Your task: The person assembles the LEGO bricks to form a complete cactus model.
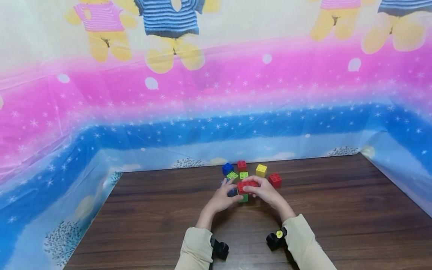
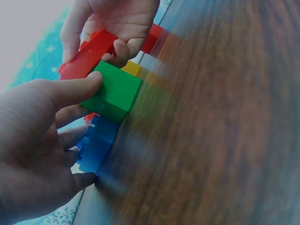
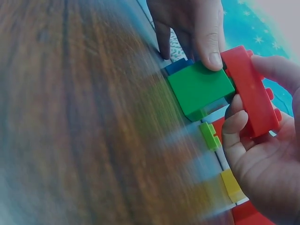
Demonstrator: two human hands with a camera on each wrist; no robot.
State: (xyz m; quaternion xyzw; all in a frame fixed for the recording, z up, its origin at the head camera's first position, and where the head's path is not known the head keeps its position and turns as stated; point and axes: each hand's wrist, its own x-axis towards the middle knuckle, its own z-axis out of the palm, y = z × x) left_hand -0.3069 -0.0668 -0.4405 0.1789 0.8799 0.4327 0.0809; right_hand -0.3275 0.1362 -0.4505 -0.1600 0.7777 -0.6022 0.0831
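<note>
My right hand (image 1: 266,191) pinches a long red building brick (image 3: 253,93) between the thumb and fingers. One end of the red brick lies over the studded side of a green block (image 3: 199,89), and the rest overhangs to the right. With thumb and index finger, my left hand (image 1: 221,198) pinches the green block, which is low at the tabletop. Beside it, under the left fingers, a blue brick (image 2: 98,145) stands on the table, partly hidden in the head view. Whether red and green are pressed fully together I cannot tell.
Behind the hands are a blue block (image 1: 227,168), a red block (image 1: 242,165) and two lime green ones (image 1: 232,175). A yellow block (image 1: 261,170) and another red block (image 1: 275,180) sit to the right. Patterned cloth (image 1: 216,131) borders the brown table (image 1: 152,217).
</note>
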